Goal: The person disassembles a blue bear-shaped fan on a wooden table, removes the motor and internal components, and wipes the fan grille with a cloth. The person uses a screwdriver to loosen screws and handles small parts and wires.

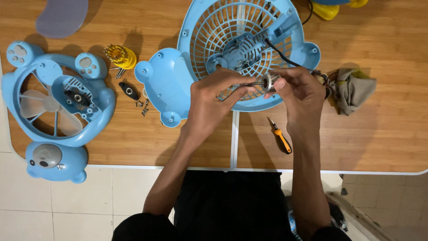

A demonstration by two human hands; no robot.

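Here both hands' fingers (249,89) grasp a small motor (269,82) above the fan grille's rim (249,107).

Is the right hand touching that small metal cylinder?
Touching. The head view shows the right hand pinching the metal cylinder between its fingers.

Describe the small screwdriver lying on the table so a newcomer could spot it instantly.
Start at the big blue fan grille on the wooden table. Just below it, beside the right hand, lies the screwdriver, the only orange-handled tool with a black tip.
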